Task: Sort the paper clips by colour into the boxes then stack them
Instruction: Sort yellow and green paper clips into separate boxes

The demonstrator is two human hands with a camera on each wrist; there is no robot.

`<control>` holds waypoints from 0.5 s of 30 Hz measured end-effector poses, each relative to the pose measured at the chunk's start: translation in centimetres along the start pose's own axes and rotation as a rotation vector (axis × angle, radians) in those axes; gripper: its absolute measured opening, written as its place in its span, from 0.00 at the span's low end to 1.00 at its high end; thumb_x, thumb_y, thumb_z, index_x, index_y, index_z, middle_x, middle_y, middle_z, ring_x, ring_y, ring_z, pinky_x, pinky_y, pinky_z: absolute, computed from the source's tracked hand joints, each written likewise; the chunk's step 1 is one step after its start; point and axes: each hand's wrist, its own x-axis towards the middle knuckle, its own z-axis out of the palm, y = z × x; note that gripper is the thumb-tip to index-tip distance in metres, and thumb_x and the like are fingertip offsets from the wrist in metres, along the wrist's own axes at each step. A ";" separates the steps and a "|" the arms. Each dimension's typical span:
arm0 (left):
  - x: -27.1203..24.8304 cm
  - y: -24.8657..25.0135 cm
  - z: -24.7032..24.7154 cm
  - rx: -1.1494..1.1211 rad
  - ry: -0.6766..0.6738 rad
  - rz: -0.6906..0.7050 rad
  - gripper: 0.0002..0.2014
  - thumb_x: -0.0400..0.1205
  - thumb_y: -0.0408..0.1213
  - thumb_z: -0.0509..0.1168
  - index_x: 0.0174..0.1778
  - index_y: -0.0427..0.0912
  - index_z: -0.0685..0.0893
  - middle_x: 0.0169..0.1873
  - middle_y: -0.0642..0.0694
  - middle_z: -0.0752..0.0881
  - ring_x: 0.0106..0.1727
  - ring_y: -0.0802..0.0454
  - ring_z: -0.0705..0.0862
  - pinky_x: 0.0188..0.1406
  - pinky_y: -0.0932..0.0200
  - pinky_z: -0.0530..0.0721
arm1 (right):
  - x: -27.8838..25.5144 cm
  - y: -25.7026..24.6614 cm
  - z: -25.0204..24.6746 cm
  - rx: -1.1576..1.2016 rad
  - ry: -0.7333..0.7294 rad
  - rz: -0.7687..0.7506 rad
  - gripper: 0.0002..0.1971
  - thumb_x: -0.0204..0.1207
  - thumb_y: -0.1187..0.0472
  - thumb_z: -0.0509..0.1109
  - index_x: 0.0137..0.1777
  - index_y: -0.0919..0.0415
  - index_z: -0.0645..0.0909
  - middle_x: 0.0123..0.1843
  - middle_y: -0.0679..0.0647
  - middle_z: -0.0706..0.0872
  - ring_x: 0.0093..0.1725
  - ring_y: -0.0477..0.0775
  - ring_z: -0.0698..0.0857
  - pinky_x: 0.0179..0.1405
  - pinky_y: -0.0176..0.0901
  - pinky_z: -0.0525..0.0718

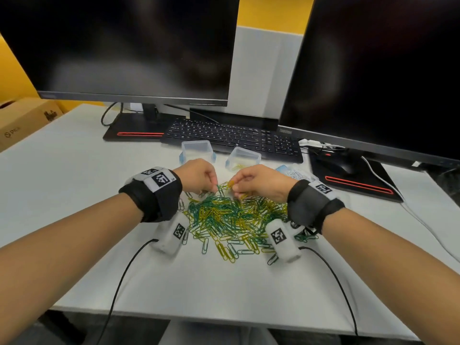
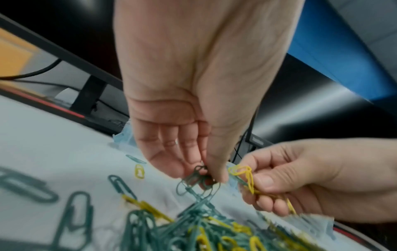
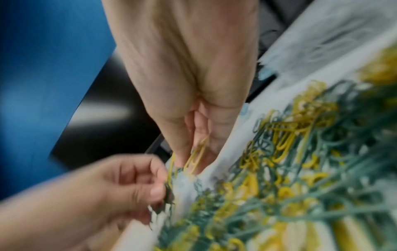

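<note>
Sorting: green and yellow paper clips [image 1: 231, 220] lie in one tangled heap on the white table [image 1: 74, 185], between the person's two wrists.
Left hand: the left hand [image 1: 198, 176] pinches a small bunch of green clips [image 2: 198, 178] between thumb and fingertips, at the far edge of the heap; a strand of linked green clips hangs from the pinch down into the heap.
Right hand: the right hand [image 1: 258, 183] grips several yellow clips [image 2: 247, 176] with thumb and curled fingers, just beside the left hand and above the heap's far edge.
Boxes: two small clear boxes stand beyond the hands, in front of the keyboard [image 1: 234, 138]. The left box [image 1: 196, 148] looks bare inside; the right box [image 1: 244, 156] holds a few yellow clips. Something pale blue and clear [image 1: 293, 171] lies just right of the right hand, too blurred to tell apart.
Surroundings: two dark monitors [image 1: 129, 46] stand behind the keyboard, a mouse [image 1: 341, 165] sits on a black pad at right, and a cardboard carton [image 1: 25, 120] rests at far left.
</note>
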 end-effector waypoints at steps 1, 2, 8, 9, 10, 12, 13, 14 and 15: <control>-0.2 -0.2 -0.2 -0.096 0.019 -0.011 0.03 0.77 0.29 0.71 0.42 0.39 0.84 0.32 0.48 0.85 0.29 0.57 0.80 0.32 0.64 0.80 | -0.4 0.0 -0.2 0.157 -0.025 0.022 0.08 0.79 0.73 0.68 0.56 0.72 0.81 0.44 0.62 0.88 0.42 0.52 0.88 0.48 0.39 0.89; -0.4 -0.4 -0.3 -0.169 0.035 -0.022 0.04 0.78 0.28 0.71 0.42 0.40 0.83 0.32 0.47 0.85 0.31 0.57 0.81 0.33 0.63 0.81 | -0.8 -0.1 -0.4 0.278 -0.045 0.040 0.07 0.80 0.74 0.65 0.56 0.71 0.81 0.46 0.62 0.88 0.44 0.53 0.89 0.49 0.38 0.89; -0.8 -0.8 -0.8 -0.116 0.056 -0.014 0.05 0.78 0.27 0.68 0.47 0.40 0.84 0.39 0.41 0.88 0.34 0.55 0.82 0.41 0.56 0.79 | -2.0 -0.7 -0.6 0.537 -0.064 0.098 0.11 0.83 0.74 0.60 0.59 0.71 0.82 0.54 0.63 0.86 0.52 0.58 0.89 0.51 0.42 0.89; -0.8 -0.8 -0.9 -0.079 0.064 -0.018 0.06 0.78 0.26 0.68 0.48 0.40 0.84 0.40 0.39 0.87 0.34 0.54 0.82 0.39 0.58 0.80 | -1.9 -0.8 -0.7 0.517 -0.045 0.100 0.11 0.82 0.73 0.61 0.60 0.71 0.81 0.53 0.62 0.87 0.50 0.56 0.89 0.49 0.41 0.89; -0.8 -0.8 -0.9 -0.024 0.071 -0.023 0.07 0.78 0.27 0.68 0.50 0.40 0.85 0.41 0.39 0.87 0.35 0.54 0.81 0.37 0.61 0.79 | -1.8 -1.0 -0.7 0.476 -0.020 0.104 0.11 0.82 0.72 0.63 0.61 0.71 0.81 0.50 0.61 0.87 0.46 0.54 0.89 0.45 0.38 0.89; -0.9 -0.7 -1.1 0.134 0.070 -0.021 0.09 0.78 0.29 0.69 0.53 0.41 0.85 0.46 0.43 0.84 0.41 0.53 0.81 0.36 0.65 0.77 | -1.5 -1.1 -0.7 0.315 0.042 0.118 0.12 0.81 0.66 0.67 0.61 0.70 0.81 0.42 0.56 0.85 0.36 0.48 0.83 0.34 0.34 0.85; -1.1 -0.5 -1.0 0.213 0.061 -0.004 0.10 0.78 0.32 0.69 0.54 0.43 0.85 0.48 0.45 0.83 0.45 0.52 0.80 0.38 0.65 0.77 | -1.4 -1.0 -0.7 0.184 0.067 0.118 0.12 0.80 0.64 0.69 0.60 0.70 0.82 0.39 0.55 0.83 0.32 0.46 0.80 0.30 0.34 0.81; -1.2 -0.3 -0.9 0.264 0.046 0.029 0.11 0.78 0.34 0.70 0.55 0.44 0.85 0.50 0.47 0.82 0.48 0.53 0.79 0.40 0.64 0.76 | -1.3 -0.9 -0.8 0.009 0.080 0.106 0.12 0.79 0.62 0.70 0.58 0.70 0.83 0.37 0.53 0.82 0.30 0.46 0.77 0.29 0.34 0.78; -1.4 0.0 -0.5 0.279 0.025 0.075 0.11 0.78 0.35 0.71 0.55 0.45 0.85 0.51 0.49 0.82 0.49 0.53 0.79 0.40 0.66 0.75 | -1.2 -0.8 -0.9 -0.192 0.075 0.089 0.11 0.78 0.61 0.72 0.55 0.68 0.85 0.35 0.51 0.82 0.30 0.46 0.76 0.28 0.35 0.77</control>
